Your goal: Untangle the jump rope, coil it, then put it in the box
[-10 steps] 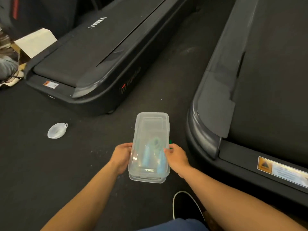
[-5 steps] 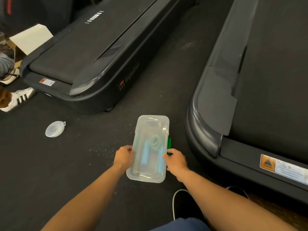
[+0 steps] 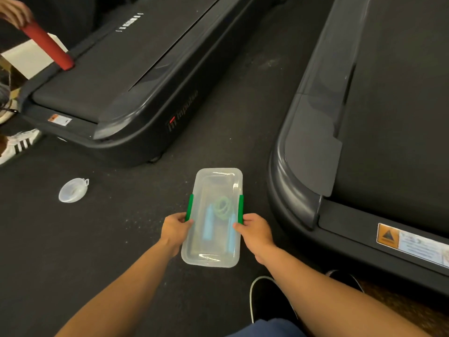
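Clear plastic box (image 3: 213,249) down on the dark floor (image 3: 102,239), lid on, sitting between two black treadmills. Inside, seen through the lid: a coiled green jump rope (image 3: 222,207) with two pale blue handles (image 3: 208,224) lying lengthwise, coil toward the far end. Left hand (image 3: 175,229) at the box's left side, fingers curled, pinching the green latch (image 3: 189,207) there. Right hand (image 3: 255,230) mirrored on the right side, fingers curled onto the other green latch (image 3: 240,208). Both latches standing up along the long sides of the lid. Left treadmill (image 3: 121,76) angled away to the far left, right treadmill (image 3: 364,117) close along the right edge. Small round clear lid (image 3: 72,190) alone on the floor, well apart to the left. Far left, another person's hand (image 3: 13,10) on a red foam roller (image 3: 47,46), and a white striped sneaker (image 3: 18,145) at the left edge. Near bottom, a dark shoe (image 3: 269,300) with a pale sole rim.
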### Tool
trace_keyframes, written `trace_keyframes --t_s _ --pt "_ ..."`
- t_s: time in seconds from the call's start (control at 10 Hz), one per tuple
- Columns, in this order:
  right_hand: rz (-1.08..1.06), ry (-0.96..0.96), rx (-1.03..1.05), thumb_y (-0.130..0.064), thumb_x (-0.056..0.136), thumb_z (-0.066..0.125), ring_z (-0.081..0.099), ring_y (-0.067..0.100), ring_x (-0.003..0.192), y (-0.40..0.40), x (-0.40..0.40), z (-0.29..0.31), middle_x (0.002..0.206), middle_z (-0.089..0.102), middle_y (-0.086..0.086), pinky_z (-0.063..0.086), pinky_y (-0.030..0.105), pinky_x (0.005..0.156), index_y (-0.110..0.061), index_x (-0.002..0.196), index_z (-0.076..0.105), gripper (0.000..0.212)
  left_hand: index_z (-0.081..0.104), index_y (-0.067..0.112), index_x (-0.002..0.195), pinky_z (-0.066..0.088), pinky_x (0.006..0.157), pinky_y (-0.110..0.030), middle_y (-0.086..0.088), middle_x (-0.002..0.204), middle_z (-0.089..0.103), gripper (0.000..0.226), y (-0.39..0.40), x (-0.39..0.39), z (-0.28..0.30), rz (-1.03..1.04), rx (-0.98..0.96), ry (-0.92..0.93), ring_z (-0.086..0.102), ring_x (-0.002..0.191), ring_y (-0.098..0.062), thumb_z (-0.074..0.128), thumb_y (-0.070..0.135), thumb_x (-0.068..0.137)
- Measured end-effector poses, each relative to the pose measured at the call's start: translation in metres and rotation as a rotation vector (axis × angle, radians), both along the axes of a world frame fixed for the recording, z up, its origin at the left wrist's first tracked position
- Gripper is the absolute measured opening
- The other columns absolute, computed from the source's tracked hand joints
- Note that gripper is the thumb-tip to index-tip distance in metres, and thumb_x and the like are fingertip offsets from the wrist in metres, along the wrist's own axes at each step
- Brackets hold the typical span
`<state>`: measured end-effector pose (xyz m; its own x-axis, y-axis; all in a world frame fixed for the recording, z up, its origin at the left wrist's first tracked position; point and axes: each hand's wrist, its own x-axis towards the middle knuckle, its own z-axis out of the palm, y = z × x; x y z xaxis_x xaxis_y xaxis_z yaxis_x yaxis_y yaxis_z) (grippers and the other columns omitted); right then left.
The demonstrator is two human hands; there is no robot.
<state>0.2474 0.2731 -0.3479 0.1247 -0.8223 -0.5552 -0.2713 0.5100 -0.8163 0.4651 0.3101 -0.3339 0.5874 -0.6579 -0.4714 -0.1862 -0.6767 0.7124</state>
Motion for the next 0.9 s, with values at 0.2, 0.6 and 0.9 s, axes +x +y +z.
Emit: trace_keyframes --t_s 0.2,0.6,0.9 --pt "0.056 -0.011 -0.074 -0.022 0.093 0.07 0.063 0.0 0.08 0.008 -0.002 0.011 0.091 0.063 -0.017 0.05 0.017 0.064 -0.022 0.117 0.066 0.024 0.069 -0.003 0.087 0.04 0.048 -0.021 -0.013 0.074 0.066 0.022 0.001 -0.012 0.005 -0.251 0.004 -0.371 0.053 0.058 -0.017 0.055 0.012 0.094" --pt "0.318 0.173 -0.21 -0.033 0.094 0.066 0.057 0.023 0.126 0.002 -0.014 0.057 0.143 0.056 0.005 0.05 0.035 0.098 -0.026 0.148 0.047 0.058 0.039 0.015 0.15 0.047 0.101 -0.045 -0.012 0.144 0.046 0.059 0.002 -0.021 0.04 -0.482 0.194 -0.513 0.056 0.124 -0.033 0.05 0.042 0.099" --pt "0.274 0.32 -0.499 -0.057 0.095 0.059 0.037 0.024 0.148 -0.029 -0.069 0.179 0.162 0.039 0.004 0.034 0.041 0.119 -0.024 0.159 0.031 0.077 0.035 0.024 0.155 0.042 0.109 -0.046 -0.003 0.158 0.038 0.071 -0.036 -0.105 0.177 -0.669 -0.079 -0.713 0.04 0.142 -0.029 0.045 0.062 0.095"
